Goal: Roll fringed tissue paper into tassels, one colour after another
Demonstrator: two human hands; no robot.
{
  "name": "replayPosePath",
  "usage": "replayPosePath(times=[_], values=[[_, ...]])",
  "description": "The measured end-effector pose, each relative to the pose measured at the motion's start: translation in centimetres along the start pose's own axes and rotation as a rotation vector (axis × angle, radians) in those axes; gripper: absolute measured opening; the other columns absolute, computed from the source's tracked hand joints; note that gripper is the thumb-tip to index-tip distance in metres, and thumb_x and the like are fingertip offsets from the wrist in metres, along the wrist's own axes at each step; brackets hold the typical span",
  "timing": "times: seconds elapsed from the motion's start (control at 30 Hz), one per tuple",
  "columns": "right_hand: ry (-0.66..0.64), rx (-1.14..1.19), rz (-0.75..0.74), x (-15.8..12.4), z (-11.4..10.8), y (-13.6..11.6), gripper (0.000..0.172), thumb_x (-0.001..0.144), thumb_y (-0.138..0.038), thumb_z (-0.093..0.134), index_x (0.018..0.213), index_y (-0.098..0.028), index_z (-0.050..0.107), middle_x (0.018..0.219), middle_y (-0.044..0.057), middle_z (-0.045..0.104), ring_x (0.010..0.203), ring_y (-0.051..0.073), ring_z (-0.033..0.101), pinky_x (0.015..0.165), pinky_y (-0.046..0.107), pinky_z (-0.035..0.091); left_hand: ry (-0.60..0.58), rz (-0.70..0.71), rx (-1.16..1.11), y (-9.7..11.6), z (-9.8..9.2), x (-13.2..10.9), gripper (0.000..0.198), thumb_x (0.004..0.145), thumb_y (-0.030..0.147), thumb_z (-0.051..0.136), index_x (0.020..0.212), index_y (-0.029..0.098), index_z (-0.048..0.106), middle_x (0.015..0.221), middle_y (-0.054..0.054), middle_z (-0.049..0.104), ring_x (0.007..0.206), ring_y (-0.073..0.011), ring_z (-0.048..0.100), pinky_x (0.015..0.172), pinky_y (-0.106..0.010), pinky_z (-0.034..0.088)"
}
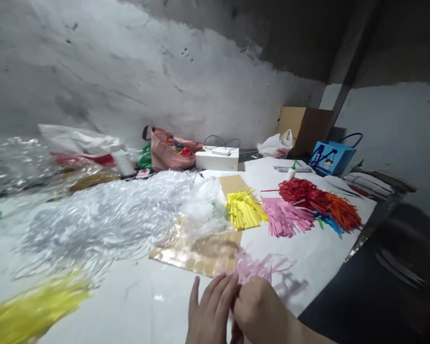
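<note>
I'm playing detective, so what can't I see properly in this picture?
- Head view: the near end of the blurry pink paper fringe, hidden by the left hand and right hand.
- Head view: the rest of the yellow streamer bundle at lower left, cut off by the picture's edge.
- Head view: the print on the blue bag, too small and blurred to read.
- Head view: inside the cardboard box, hidden by its sides.

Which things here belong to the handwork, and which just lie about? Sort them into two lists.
Likely the job's:
pale pink fringe, at the left hand and right hand
yellow fringe bundle, pink fringe bundle, red fringe bundle, similar pieces
green-tipped bottle, perhaps

Seemingly just lying about:
cardboard box
blue bag
white box
</note>
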State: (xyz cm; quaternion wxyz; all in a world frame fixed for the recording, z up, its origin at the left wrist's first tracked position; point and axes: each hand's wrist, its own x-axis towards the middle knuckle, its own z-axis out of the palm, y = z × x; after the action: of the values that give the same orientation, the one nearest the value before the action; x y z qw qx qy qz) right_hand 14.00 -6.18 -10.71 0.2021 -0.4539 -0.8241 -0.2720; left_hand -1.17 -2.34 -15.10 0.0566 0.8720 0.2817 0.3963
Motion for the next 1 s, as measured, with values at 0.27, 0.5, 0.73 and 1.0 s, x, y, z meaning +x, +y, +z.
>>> replayPosePath(times=[0.27,0.5,0.73,1.0], values=[[-0.049,0.164,-0.067,0.2,-3.4,-3.0,0.030,0.089,0.002,0.038,0.081,-0.015,0.061,0.062,0.003,0.058,0.053,0.018,0.050,0.051,0.033,0.033,-0.083,-0.320,-0.261,-0.4,-0.5,-1.9,0.046,0.081,0.009,0.045,0.121,0.022,0.061,0.103,-0.008,0.072,0.099,-0.0261,0.067,0.103,-0.056,0.040],[-0.006,0.154,-0.083,-1.5,-1.9,-4.3,0.040,0.090,0.003,0.034,0.119,-0.002,0.062,0.065,0.004,0.057,0.055,0.018,0.048,0.058,0.033,0.035,-0.115,-0.517,-0.501,-3.1,-3.3,-3.0,0.015,0.080,0.018,0.055,0.087,0.020,0.068,0.109,-0.010,0.063,0.108,-0.0291,0.057,0.098,-0.047,0.043],[0.101,0.166,0.150,-2.5,2.0,-3.3,0.032,0.097,0.001,0.040,0.103,-0.010,0.069,0.069,0.004,0.055,0.064,0.017,0.046,0.065,0.031,0.036,-0.278,-0.856,-1.060,-4.7,-5.9,-3.7,0.012,0.085,0.031,0.057,0.090,0.021,0.055,0.075,0.002,0.059,0.068,-0.0156,0.055,0.066,-0.026,0.045],[0.235,0.131,0.056,-1.6,3.4,-2.1,0.034,0.098,-0.002,0.045,0.122,-0.012,0.067,0.077,0.004,0.061,0.076,0.017,0.056,0.088,0.042,0.041,-0.208,-0.125,-0.030,-9.4,-12.8,-5.2,0.033,0.085,0.011,0.050,0.110,0.024,0.067,0.083,-0.003,0.067,0.079,-0.0208,0.061,0.082,-0.037,0.048]])
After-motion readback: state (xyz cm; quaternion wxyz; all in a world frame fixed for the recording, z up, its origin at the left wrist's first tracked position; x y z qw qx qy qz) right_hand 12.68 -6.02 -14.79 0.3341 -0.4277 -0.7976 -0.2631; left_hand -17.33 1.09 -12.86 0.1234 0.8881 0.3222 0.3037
